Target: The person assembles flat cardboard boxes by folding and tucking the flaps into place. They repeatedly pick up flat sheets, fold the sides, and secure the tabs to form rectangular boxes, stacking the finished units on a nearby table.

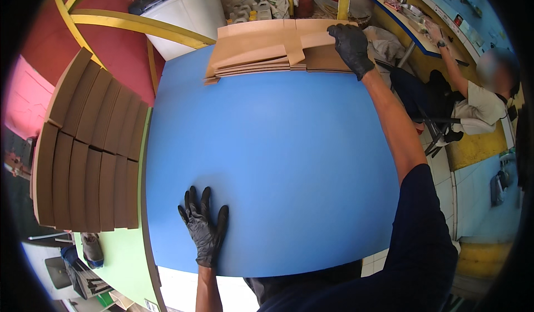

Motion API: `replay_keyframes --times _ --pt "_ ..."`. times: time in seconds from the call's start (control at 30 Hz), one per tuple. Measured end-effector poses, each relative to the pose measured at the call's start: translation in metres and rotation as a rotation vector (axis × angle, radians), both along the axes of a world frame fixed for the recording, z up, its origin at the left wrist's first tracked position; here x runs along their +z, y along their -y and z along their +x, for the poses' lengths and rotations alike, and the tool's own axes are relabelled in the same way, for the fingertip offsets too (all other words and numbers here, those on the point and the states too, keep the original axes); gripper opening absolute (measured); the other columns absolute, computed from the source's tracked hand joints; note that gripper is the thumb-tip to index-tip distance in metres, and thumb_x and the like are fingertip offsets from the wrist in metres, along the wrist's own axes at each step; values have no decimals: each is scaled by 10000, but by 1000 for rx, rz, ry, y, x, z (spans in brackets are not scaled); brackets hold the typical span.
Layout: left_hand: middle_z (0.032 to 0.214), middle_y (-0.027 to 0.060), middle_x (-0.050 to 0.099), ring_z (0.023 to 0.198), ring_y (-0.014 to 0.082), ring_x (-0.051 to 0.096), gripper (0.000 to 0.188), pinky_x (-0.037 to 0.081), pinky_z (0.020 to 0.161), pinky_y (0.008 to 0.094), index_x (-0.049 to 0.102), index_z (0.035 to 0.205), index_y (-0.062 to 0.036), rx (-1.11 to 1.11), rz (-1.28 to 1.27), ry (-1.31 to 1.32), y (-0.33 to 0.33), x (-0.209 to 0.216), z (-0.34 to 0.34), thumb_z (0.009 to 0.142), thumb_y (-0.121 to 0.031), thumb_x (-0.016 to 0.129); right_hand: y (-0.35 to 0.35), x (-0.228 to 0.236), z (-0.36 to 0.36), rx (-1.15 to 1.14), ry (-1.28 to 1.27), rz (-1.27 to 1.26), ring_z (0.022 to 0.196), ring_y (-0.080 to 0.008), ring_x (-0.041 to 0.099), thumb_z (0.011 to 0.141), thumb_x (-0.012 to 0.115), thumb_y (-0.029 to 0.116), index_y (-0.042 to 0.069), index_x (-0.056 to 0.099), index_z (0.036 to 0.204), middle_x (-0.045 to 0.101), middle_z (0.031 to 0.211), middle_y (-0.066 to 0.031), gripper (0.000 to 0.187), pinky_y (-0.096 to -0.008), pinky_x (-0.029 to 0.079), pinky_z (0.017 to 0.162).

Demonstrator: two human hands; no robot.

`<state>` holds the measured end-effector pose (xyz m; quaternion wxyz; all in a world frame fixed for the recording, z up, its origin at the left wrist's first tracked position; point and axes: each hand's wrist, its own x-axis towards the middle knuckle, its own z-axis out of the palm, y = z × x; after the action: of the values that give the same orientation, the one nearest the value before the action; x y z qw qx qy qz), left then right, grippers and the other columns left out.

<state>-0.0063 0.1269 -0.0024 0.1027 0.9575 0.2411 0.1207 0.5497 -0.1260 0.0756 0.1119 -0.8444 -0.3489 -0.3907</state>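
Note:
My left hand (203,231), in a black glove, lies flat with spread fingers on the near left part of the blue tabletop (272,161). At the far edge of that table rests a stack of flat, folded brown cardboard boxes (250,45), with flaps and slots showing. My right arm stretches out to the stack's right end. There my black-gloved right hand (351,47) has its fingers curled over a flattened cardboard box (317,36), which lifts a little from the layers below. The fingertips are partly hidden.
Several formed brown boxes (92,150) stand in rows on a green table (119,251) at the left, near a dark shoe (92,248). Behind are a white machine (186,17) and yellow posts (139,23). At right a seated person (473,106) works at another table (411,28).

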Motion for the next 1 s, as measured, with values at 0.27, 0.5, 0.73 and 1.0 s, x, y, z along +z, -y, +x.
replay_keyframes --times 0.27,0.5,0.73,1.0 --pt "1576 246 406 1512 408 313 668 120 1243 637 497 1518 -131 -8 33 62 -1 -8 0 961 -449 683 21 90 -94 250 386 247 890 -270 659 843 636 9 140 712 1012 686 883 -43 227 -462 503 952" --pt "1414 225 567 1324 355 522 437 369 1159 455 554 1405 19 125 -527 751 -19 -25 -7 1066 -256 568 121 75 -314 394 59 19 941 -282 671 844 708 51 117 728 1060 710 971 -71 226 -458 516 950" --pt "1340 173 612 1224 316 584 453 470 1080 433 585 1351 39 194 -1065 1134 -47 -27 -19 1084 -314 489 274 14 -381 -79 -440 191 1112 -347 675 950 717 359 78 705 1167 720 1183 -135 355 -426 530 944" --pt "1243 130 673 1087 297 648 445 532 945 458 655 1266 -8 192 -1034 927 -45 -12 -48 1021 -373 593 350 -81 -306 -133 -953 198 1040 -284 677 871 743 195 21 687 1085 708 1120 -145 282 -409 519 898"
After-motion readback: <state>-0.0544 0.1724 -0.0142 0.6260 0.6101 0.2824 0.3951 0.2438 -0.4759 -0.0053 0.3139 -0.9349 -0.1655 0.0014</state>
